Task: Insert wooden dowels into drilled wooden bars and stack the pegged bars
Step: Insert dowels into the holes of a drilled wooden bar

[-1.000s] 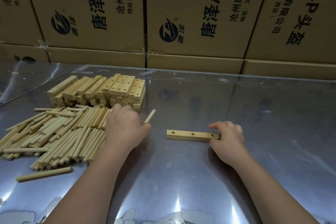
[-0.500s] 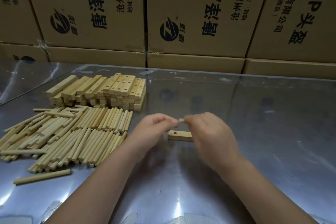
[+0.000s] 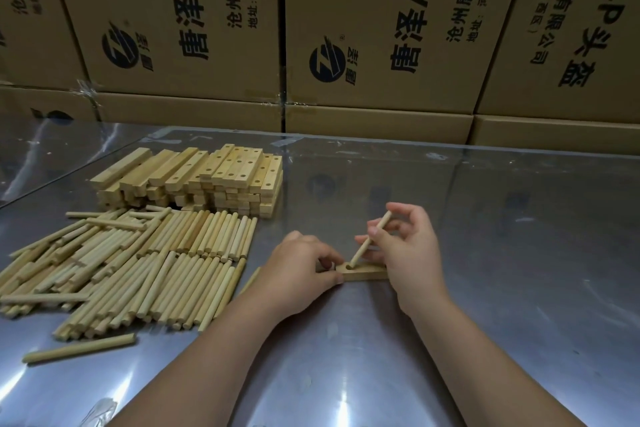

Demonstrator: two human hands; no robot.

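Shiny metal desk (image 3: 502, 253) before stacked printed cardboard boxes (image 3: 381, 28). At centre, right grip (image 3: 412, 253) pinches a pale round wooden dowel (image 3: 372, 239), leaning up-right, tip in a flat drilled wooden bar (image 3: 365, 274) lying left-right; left grip (image 3: 301, 270) clasps the bar's left end.

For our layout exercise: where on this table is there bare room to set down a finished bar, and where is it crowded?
Free: the table right of the right hand, back to the cardboard boxes; also the strip beyond the left hand, right of the bar stack. Crowded: the left, where the dowel pile and bar stack lie.
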